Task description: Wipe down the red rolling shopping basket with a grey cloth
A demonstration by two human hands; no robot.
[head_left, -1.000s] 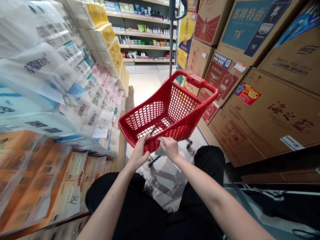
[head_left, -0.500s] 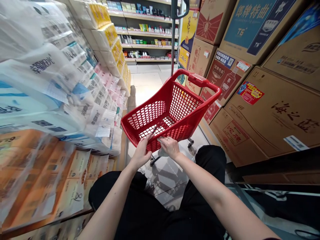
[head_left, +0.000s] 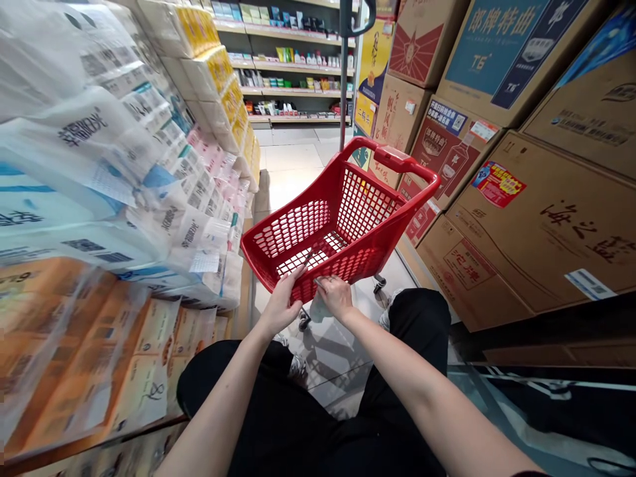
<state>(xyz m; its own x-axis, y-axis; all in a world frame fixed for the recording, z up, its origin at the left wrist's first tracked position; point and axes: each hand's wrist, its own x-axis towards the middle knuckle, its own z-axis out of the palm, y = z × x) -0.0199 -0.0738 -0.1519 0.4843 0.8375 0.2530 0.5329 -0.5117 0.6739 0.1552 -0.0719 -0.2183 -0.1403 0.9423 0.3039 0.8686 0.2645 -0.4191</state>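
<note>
A red plastic shopping cart [head_left: 355, 262] with lattice walls stands tilted toward me, its raised handle [head_left: 392, 159] on the far right side. My left hand [head_left: 281, 305] is closed on the cart's near rim, with fingers reaching inside. Just to its right, my right hand [head_left: 336, 296] pinches a thin greyish cloth [head_left: 318, 309] against the outside of the same rim. Part of the cloth hangs below the fingers, and the rest is hidden by the hand. Inside the basket I see only its lattice floor and shadows.
Packs of tissue paper [head_left: 199, 232] are piled on the left, above orange packs [head_left: 64, 351]. Stacked cardboard boxes [head_left: 556, 218] line the right. Shelves of small goods [head_left: 298, 63] stand at the back. A grey pole [head_left: 344, 93] rises behind the cart. My knees flank the cart's wheels.
My right hand has shifted slightly and turned, and more of the cloth shows below it. My left hand and the cart stay where they were.
</note>
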